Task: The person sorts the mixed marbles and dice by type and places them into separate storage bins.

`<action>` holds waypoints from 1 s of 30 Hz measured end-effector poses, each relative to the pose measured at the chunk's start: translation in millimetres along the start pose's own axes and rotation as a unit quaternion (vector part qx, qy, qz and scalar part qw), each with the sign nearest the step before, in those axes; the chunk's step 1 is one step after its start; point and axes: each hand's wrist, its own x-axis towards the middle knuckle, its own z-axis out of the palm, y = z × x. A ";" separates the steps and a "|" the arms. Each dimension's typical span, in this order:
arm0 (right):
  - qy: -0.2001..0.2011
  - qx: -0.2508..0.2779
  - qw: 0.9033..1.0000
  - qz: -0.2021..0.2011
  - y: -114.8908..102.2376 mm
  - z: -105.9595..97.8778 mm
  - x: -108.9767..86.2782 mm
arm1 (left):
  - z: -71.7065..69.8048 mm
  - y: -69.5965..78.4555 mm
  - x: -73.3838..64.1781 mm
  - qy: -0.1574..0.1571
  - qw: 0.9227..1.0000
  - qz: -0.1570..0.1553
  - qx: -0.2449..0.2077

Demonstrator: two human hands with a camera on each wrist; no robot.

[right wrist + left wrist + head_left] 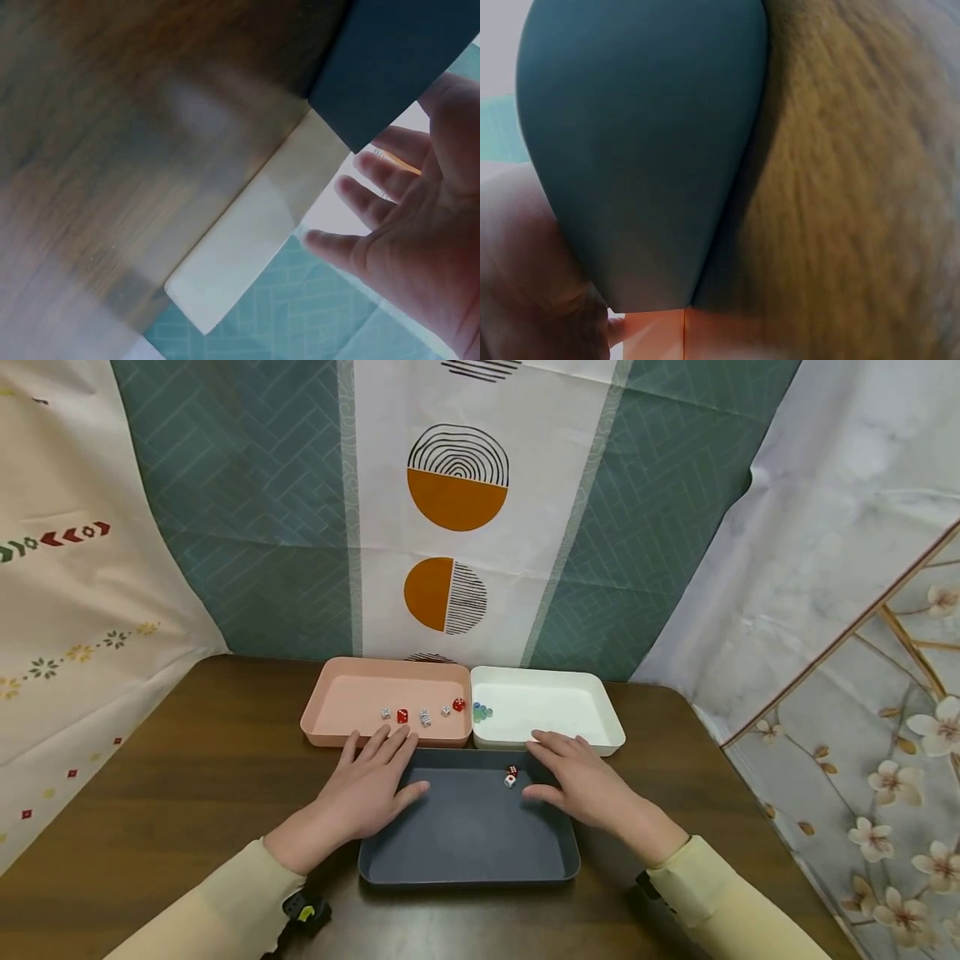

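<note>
A dark grey tray (465, 843) lies between the two hands, with a red die (512, 770) and a white die (510, 782) near its back right. Over its left side is the left hand (367, 785), fingers straight toward the pink tray (352, 685). The right hand (581, 781) is spread over the right side, fingertips by the front rim of the white tray (562, 697). Neither hand holds anything. In the right wrist view, the right hand (420, 232) has loosely extended fingers. Only part of the left hand (536, 270) shows in the left wrist view.
Several white and red dice (402, 716) lie in the pink tray. Small translucent blue and green pieces (482, 712) sit at the white tray's left end. All three trays stand on a brown wooden table (225, 760), with patterned cloths (285, 527) hanging behind.
</note>
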 end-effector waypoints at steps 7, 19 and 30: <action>0.027 -0.019 0.999 -0.043 -7.9 -2.2 7.3 | 1.5 -3.4 -3.5 0.009 1.000 0.004 -0.001; 0.030 -0.030 0.997 -0.067 -14.3 -0.5 12.6 | -0.8 -3.5 -1.5 0.001 1.000 0.011 0.002; 0.021 -0.018 0.997 -0.079 -11.1 3.1 21.2 | 0.8 -4.8 -1.7 -0.001 1.000 0.007 0.001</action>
